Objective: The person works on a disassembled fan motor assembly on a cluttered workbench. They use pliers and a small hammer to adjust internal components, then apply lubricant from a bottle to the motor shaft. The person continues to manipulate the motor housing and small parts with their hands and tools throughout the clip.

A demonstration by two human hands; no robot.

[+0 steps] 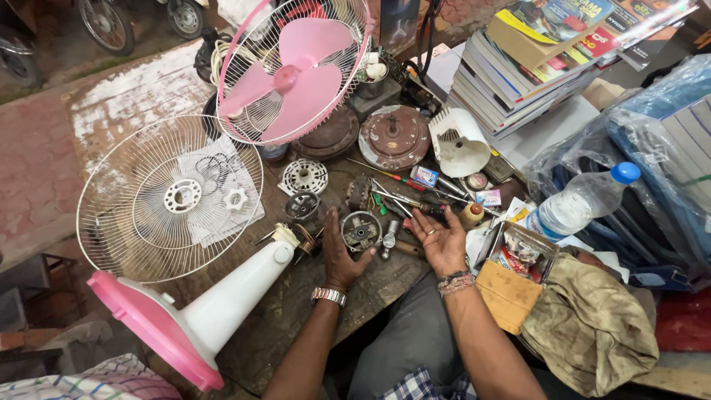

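Head view: we note the left hand (342, 255) half-curled beside the round motor housing (361, 230) on the workbench (296, 311), fingertips apparently touching its rim, while the right hand (443, 241) lies open, palm up, holding nothing, near the screwdrivers (404, 198).

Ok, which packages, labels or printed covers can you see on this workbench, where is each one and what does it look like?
Small blue packet: among the tools in the middle of the bench, flat, blue and white.
Small printed card: right of the tools, white with pink.
Open cardboard box: right of the right hand, tan, holding red-and-white sachets.
Water bottle label: clear wrap, blue cap.
Book covers: top right stack, glossy, yellow, blue, red.
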